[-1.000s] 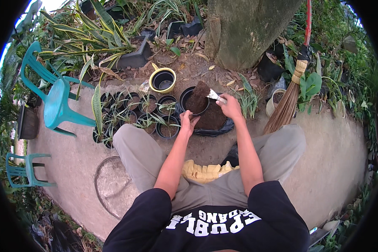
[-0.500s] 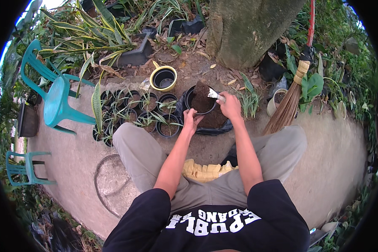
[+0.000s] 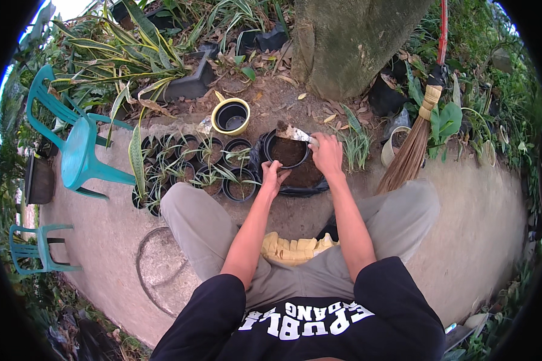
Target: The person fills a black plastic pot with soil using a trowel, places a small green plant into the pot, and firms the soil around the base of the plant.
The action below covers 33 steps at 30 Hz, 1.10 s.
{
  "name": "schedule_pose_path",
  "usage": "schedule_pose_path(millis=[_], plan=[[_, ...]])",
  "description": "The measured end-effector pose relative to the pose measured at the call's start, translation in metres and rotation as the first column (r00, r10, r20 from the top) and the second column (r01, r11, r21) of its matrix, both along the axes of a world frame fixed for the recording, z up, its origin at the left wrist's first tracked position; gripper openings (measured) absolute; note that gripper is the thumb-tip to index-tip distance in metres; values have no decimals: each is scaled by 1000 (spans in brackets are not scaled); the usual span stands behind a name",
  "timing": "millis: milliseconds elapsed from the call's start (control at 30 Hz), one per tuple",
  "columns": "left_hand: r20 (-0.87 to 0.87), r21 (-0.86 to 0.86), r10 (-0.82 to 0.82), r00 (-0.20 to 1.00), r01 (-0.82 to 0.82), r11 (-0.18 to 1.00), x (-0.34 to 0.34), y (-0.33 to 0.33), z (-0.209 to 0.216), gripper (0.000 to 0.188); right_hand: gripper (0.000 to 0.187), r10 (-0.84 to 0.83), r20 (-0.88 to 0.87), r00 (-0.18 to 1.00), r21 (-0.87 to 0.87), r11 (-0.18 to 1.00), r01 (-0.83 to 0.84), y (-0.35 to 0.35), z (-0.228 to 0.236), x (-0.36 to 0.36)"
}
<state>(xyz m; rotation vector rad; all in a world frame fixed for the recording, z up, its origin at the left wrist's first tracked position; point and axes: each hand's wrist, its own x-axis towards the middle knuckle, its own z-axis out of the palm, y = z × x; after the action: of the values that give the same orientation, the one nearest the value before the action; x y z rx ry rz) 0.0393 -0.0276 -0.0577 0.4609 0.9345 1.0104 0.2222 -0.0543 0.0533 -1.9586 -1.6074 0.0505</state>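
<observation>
My left hand point(image 3: 273, 176) grips the near rim of a round black plant pot point(image 3: 267, 148), which has dark soil in it. In my right hand point(image 3: 327, 153) is a small hand trowel point(image 3: 295, 133), its pale, soil-smeared blade lying across the pot's upper opening. A small clump of soil clings to the blade's tip. Under and behind the pot, a black plastic bag point(image 3: 304, 192) holds more loose dark soil. Left of my hands stand several small black pots point(image 3: 239, 185) with thin-leaved seedlings, set close together.
A yellow pot point(image 3: 247, 123) with a black one inside sits beyond the seedlings. To the right, a broom point(image 3: 411, 144) leans by a white pot point(image 3: 388, 154). A tree trunk point(image 3: 349, 54) rises ahead. Green plastic chairs point(image 3: 81, 150) stand at the left.
The heap of soil on the trowel has mostly dropped off, leaving a small clump at the tip. The blade has tilted flatter over the pot. My left hand stays on the rim.
</observation>
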Motion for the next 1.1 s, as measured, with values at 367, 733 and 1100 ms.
schedule_pose_path(millis=[367,733,1100], plan=[[44,40,10,999,-12,999,-1,1,3,34,27,8,16,1000,26,1000,-9,4,3,5],[87,-31,125,988,-123,992,-14,6,0,39,31,-25,-304,952,21,999,33,1,-37,36],[38,0,231,972,-232,973,-52,18,3,38,33,-172,-364,915,-471,882,-22,-8,-156,67]])
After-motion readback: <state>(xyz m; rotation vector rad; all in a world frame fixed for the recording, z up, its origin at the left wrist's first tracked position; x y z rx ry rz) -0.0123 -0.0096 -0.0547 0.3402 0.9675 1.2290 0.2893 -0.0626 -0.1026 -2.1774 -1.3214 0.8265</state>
